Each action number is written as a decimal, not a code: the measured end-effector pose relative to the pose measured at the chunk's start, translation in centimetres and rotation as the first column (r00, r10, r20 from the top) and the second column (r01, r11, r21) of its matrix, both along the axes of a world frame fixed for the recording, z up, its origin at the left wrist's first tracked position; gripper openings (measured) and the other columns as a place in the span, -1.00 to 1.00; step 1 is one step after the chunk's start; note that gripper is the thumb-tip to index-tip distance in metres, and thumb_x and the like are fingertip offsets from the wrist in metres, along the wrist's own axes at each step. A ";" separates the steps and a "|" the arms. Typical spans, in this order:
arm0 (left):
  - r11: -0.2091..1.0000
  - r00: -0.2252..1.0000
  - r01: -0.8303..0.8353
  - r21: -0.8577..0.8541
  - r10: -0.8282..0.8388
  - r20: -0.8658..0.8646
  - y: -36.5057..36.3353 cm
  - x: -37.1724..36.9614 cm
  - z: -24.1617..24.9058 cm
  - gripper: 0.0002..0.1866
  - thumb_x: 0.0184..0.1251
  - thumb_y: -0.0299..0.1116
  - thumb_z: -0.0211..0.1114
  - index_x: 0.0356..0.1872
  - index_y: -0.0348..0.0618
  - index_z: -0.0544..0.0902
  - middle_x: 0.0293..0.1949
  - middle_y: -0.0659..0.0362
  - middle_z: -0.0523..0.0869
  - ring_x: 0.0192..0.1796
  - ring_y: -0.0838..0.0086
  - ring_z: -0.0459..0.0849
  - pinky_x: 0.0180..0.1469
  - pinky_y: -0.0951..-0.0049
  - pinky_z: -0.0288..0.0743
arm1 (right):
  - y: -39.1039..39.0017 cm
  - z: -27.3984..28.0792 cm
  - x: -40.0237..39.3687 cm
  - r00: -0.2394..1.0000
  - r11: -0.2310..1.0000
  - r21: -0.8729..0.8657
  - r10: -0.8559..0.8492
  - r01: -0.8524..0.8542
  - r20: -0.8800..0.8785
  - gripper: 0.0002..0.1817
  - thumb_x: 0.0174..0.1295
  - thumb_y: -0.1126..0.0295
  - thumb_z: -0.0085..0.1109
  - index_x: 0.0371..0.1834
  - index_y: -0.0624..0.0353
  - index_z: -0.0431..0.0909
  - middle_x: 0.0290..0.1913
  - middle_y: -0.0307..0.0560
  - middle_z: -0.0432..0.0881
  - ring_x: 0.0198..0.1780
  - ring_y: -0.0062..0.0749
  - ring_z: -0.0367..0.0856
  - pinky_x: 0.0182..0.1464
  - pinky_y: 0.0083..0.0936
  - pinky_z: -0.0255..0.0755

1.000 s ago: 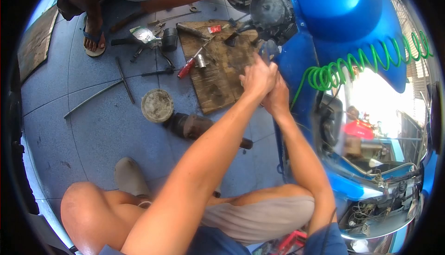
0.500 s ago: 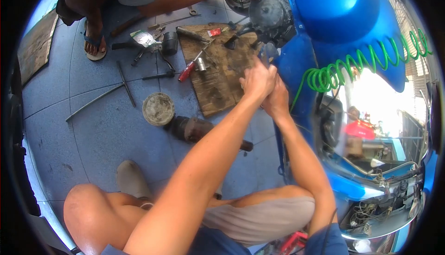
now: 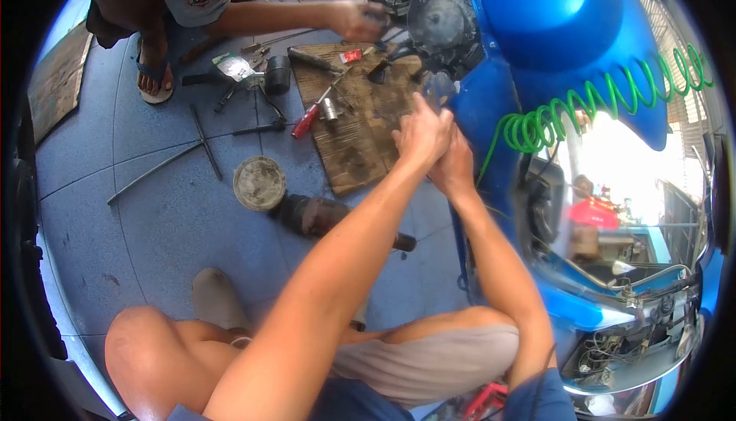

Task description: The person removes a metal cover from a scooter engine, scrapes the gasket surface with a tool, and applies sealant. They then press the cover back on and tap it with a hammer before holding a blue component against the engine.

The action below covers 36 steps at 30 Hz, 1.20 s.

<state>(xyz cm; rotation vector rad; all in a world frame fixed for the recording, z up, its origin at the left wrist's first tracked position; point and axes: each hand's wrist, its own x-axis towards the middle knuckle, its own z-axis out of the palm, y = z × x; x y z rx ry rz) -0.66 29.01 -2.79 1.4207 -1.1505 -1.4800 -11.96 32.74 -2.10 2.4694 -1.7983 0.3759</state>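
Observation:
My left hand (image 3: pixel 420 131) and my right hand (image 3: pixel 457 162) are pressed together beside the blue body panel (image 3: pixel 498 107). Fingers of both are curled closed. At their far end shows a small grey rounded piece (image 3: pixel 440 90), too blurred to name; the fingers hide most of it. Just beyond lies a greasy round engine cover (image 3: pixel 441 19) on the vehicle. Left of my hands, a worn wooden board (image 3: pixel 356 164) carries a red-handled screwdriver (image 3: pixel 307 121), a silver socket (image 3: pixel 329 109) and a small red packet (image 3: pixel 351 55).
Another person's hand (image 3: pixel 359 21) reaches across the top. On the tiles lie a T-handle wrench (image 3: pixel 203 141), a black mallet head (image 3: pixel 277 75), a round tin (image 3: pixel 259 183) and a dark cylindrical part (image 3: pixel 318 216). A green coiled hose (image 3: pixel 552 122) hangs at right.
The other person's hand has drawn back left, away from the engine cover, and is blurred by motion. My hands stay together in nearly the same place.

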 end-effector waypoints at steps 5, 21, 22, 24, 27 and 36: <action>1.000 1.000 -0.007 -0.009 0.007 0.006 0.1 -0.1 0.0 0.01 0.33 0.09 0.11 0.62 -0.48 0.07 0.09 -0.48 0.69 0.28 -0.34 0.60 0.35 -0.31 0.32 | 0.1 0.2 0.2 1.000 1.000 0.003 -0.001 0.001 0.011 -0.55 0.21 0.42 0.25 0.14 0.42 0.46 -0.02 0.35 0.63 0.07 0.33 0.60 0.16 0.03 0.49; 1.000 1.000 -0.001 0.000 0.001 -0.010 0.0 0.0 0.0 0.00 0.31 0.08 0.10 0.61 -0.51 0.08 0.10 -0.47 0.69 0.29 -0.33 0.60 0.37 -0.26 0.32 | -0.1 -0.3 -0.4 1.000 1.000 0.001 0.007 -0.007 0.008 -0.50 0.23 0.41 0.24 0.21 0.44 0.45 0.00 0.39 0.63 0.09 0.35 0.61 0.16 0.02 0.49; 1.000 1.000 0.005 0.006 -0.005 -0.024 -0.1 0.1 0.0 0.00 0.31 0.07 0.10 0.60 -0.50 0.10 0.10 -0.49 0.68 0.29 -0.33 0.60 0.38 -0.26 0.31 | -0.1 -0.2 -0.3 1.000 1.000 0.000 0.008 -0.008 0.013 -0.51 0.23 0.41 0.24 0.20 0.44 0.45 0.00 0.39 0.63 0.10 0.35 0.60 0.16 0.02 0.49; 1.000 1.000 0.006 0.011 -0.005 -0.019 -0.1 0.1 0.1 -0.02 0.31 0.07 0.10 0.59 -0.49 0.12 0.11 -0.49 0.68 0.29 -0.34 0.60 0.39 -0.25 0.31 | 0.0 -0.2 -0.3 1.000 1.000 0.001 0.007 -0.007 0.017 -0.51 0.23 0.41 0.24 0.19 0.45 0.45 0.00 0.40 0.63 0.10 0.36 0.60 0.16 0.03 0.49; 1.000 1.000 0.005 0.008 -0.005 -0.014 0.0 0.2 0.1 -0.04 0.31 0.07 0.10 0.57 -0.48 0.17 0.11 -0.50 0.68 0.29 -0.34 0.61 0.39 -0.24 0.32 | 0.0 -0.1 -0.3 1.000 1.000 0.006 -0.001 0.001 0.023 -0.52 0.24 0.41 0.24 0.17 0.46 0.45 -0.01 0.41 0.63 0.09 0.37 0.60 0.16 0.03 0.49; 1.000 1.000 0.003 0.001 -0.003 -0.013 0.0 0.2 0.1 -0.09 0.32 0.09 0.10 0.54 -0.44 0.23 0.11 -0.51 0.67 0.27 -0.35 0.61 0.37 -0.26 0.32 | 0.1 0.2 0.0 0.999 0.999 -0.014 0.033 -0.033 0.015 -0.56 0.24 0.40 0.24 0.12 0.46 0.46 -0.02 0.42 0.64 0.09 0.37 0.61 0.15 0.04 0.50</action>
